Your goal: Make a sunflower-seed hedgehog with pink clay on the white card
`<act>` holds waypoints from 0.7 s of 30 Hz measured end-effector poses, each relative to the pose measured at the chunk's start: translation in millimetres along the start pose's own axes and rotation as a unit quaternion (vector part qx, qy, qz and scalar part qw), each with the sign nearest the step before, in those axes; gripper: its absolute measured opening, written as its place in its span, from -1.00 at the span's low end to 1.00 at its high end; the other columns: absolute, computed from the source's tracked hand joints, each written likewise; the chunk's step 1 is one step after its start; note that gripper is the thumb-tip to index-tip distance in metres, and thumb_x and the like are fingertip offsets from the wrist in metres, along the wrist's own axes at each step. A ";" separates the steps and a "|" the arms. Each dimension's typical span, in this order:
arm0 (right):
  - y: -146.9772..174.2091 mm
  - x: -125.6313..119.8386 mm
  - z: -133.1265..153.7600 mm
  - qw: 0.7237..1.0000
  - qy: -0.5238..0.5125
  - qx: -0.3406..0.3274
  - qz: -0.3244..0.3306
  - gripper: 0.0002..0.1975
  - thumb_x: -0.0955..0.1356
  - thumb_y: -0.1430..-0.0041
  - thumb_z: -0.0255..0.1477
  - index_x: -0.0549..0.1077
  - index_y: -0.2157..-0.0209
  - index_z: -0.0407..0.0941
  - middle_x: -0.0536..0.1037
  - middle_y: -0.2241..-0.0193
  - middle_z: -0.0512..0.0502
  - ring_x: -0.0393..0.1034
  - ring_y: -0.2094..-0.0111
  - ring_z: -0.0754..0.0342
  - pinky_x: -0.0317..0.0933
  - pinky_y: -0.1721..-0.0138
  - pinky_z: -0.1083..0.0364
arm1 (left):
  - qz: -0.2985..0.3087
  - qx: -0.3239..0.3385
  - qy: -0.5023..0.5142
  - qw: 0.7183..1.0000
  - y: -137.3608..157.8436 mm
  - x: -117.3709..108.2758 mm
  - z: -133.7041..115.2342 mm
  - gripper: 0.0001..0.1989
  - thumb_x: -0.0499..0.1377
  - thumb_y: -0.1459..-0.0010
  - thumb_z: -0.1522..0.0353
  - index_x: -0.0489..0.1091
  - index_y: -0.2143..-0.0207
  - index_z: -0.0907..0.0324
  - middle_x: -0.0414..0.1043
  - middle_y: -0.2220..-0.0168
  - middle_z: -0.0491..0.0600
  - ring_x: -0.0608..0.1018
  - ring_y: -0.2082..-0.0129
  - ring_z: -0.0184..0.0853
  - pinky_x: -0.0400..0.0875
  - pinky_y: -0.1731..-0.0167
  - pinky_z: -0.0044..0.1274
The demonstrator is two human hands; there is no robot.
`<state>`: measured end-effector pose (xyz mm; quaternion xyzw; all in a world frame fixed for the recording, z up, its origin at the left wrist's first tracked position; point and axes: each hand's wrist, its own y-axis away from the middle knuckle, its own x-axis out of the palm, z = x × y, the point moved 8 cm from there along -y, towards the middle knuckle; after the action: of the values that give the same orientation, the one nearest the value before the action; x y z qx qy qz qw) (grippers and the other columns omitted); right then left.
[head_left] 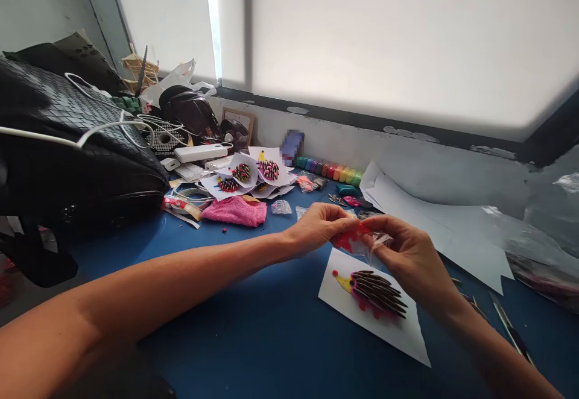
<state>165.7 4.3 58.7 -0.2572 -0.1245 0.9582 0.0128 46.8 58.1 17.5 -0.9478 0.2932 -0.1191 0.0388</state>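
Between my two hands is a small clear plastic bag (pixel 357 241) with something red in it. My left hand (pixel 322 225) pinches its left side, fingers closed. My right hand (pixel 404 251) grips the crinkled clear end on the right. Just below lies a white paper sheet (pixel 335 296) bearing a hedgehog figure (pixel 377 293). The figure has a yellow snout, a red nose, pink edging, red feet and dark seed-like spines. My right hand and wrist overlap the sheet's upper right edge from this viewpoint.
Finished-looking hedgehog pictures (pixel 269 170) are stacked at the back, beside a pink cloth (pixel 235 211). A row of coloured clay pots (pixel 335 171) lines the wall. White paper sheets (pixel 434 224) lie right, near a pen-like tool (pixel 511 329). A black woven bag (pixel 76 140) stands left.
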 end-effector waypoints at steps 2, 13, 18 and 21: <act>0.3 -2.9 -0.7 1.000 0.004 -0.007 -0.018 -0.60 0.44 -0.01 -0.07 0.56 0.27 -0.11 0.47 0.58 -0.01 0.29 0.59 0.14 0.26 0.57 0.12 | -0.006 0.003 -0.003 1.000 -0.4 -1.3 -0.9 -0.62 0.41 0.00 0.16 0.43 0.48 0.31 0.41 0.57 -0.12 0.42 0.57 -0.50 0.30 0.50 -0.62; -1.1 4.8 -0.1 0.999 0.030 -0.009 0.007 -0.59 0.43 0.01 -0.10 0.54 0.24 -0.13 0.45 0.63 0.00 0.34 0.61 0.10 0.28 0.60 0.10 | 0.006 0.003 -0.020 1.000 -1.2 -0.7 6.1 -0.56 0.37 -0.03 0.06 0.47 0.41 0.31 0.46 0.50 -0.06 0.46 0.54 -0.46 0.34 0.47 -0.59; -1.5 -0.6 -4.6 0.999 0.036 -0.001 -0.014 -0.55 0.44 0.04 -0.03 0.52 0.29 -0.14 0.43 0.64 0.01 0.32 0.61 0.11 0.28 0.59 0.10 | 0.015 0.018 -0.056 0.998 3.0 4.5 1.7 -0.57 0.36 -0.06 0.09 0.45 0.23 0.28 0.51 0.36 0.01 0.54 0.44 -0.36 0.38 0.44 -0.54; -1.5 -3.8 -7.5 0.999 0.036 0.003 -0.026 -0.56 0.41 0.00 -0.03 0.51 0.29 -0.14 0.42 0.64 0.01 0.33 0.60 0.10 0.31 0.55 0.09 | -0.018 0.064 -0.104 0.992 6.3 3.1 -7.6 -0.66 0.44 0.02 0.26 0.44 0.28 0.24 0.47 0.31 -0.03 0.52 0.30 -0.33 0.41 0.26 -0.48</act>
<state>172.7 7.1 54.7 -0.2884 -0.1274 0.9480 0.0432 43.9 51.1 24.6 -0.9558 0.2623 -0.0386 0.1274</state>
